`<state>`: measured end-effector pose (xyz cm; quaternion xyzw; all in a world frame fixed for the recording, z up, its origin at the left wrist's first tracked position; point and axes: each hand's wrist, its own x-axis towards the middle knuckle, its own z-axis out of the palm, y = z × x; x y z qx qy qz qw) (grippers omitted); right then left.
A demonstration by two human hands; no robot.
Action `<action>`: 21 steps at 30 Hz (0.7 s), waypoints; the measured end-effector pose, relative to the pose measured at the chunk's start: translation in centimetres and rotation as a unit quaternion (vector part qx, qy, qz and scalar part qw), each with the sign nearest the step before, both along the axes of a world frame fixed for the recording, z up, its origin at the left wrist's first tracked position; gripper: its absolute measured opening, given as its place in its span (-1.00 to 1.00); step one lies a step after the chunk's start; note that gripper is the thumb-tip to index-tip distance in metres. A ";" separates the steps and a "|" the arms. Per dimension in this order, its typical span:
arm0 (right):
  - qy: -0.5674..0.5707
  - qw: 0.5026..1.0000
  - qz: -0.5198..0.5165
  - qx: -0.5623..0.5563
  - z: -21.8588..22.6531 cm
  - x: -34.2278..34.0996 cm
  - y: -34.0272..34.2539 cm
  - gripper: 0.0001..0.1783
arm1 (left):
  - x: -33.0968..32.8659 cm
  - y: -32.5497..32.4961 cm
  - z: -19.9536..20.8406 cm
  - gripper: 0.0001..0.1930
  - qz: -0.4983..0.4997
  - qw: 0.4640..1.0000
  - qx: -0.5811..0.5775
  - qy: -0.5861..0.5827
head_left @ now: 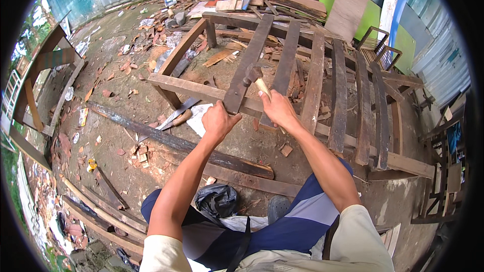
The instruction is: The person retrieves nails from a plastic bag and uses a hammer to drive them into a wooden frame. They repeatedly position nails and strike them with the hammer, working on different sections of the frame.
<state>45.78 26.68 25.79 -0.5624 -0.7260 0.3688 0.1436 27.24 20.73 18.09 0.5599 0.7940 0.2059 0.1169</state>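
My right hand (278, 109) is wrapped round the pale wooden handle of a hammer (253, 75). Its dark head is raised over a wooden slat (252, 53) near the slat's front end. My left hand (219, 121) grips that front end, thumb to the right. The slat lies across the front and back rails of a low wooden frame (189, 86). Several more dark slats (313, 78) cross the rails to the right. Any nail under the hammer is too small to make out. A handsaw (181, 117) lies on the ground below the frame, left of my left hand.
A long dark beam (181, 143) lies on the ground between me and the frame. Near my feet sits a black plastic bag (217, 200). Scrap boards (237, 2) are piled behind the frame. Wooden furniture (65, 83) stands at the far left; more poles (103, 216) lie lower left.
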 end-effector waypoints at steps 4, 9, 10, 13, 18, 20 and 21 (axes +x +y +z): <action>0.064 0.997 -0.037 0.020 3.3 0.9 0.0 -0.46 | 0.5 -0.1 0.4 -0.28 0.006 0.999 -0.027 -0.028; 0.111 0.993 -0.043 0.015 2.7 1.6 0.8 -0.46 | 1.6 1.6 0.7 -0.20 0.044 0.998 -0.034 -0.019; 0.094 0.995 -0.043 0.002 2.9 1.6 0.6 -0.41 | 1.8 1.5 0.6 -0.19 0.051 0.998 -0.036 -0.013; 0.093 0.995 -0.033 0.003 1.9 2.0 1.2 -0.40 | 1.3 2.1 -0.2 -0.18 0.053 0.998 -0.038 0.011; 0.068 0.996 -0.022 0.051 -1.3 3.1 2.5 -0.43 | 1.9 2.6 -0.6 -0.22 0.052 0.998 -0.032 -0.012; 0.071 0.996 -0.015 0.042 -1.0 2.8 2.5 -0.44 | 1.4 2.3 -0.7 -0.23 0.057 0.998 -0.014 -0.006; 0.072 0.997 -0.012 0.037 -0.8 2.7 2.5 -0.44 | 1.2 2.2 -0.7 -0.22 0.059 0.998 -0.017 -0.006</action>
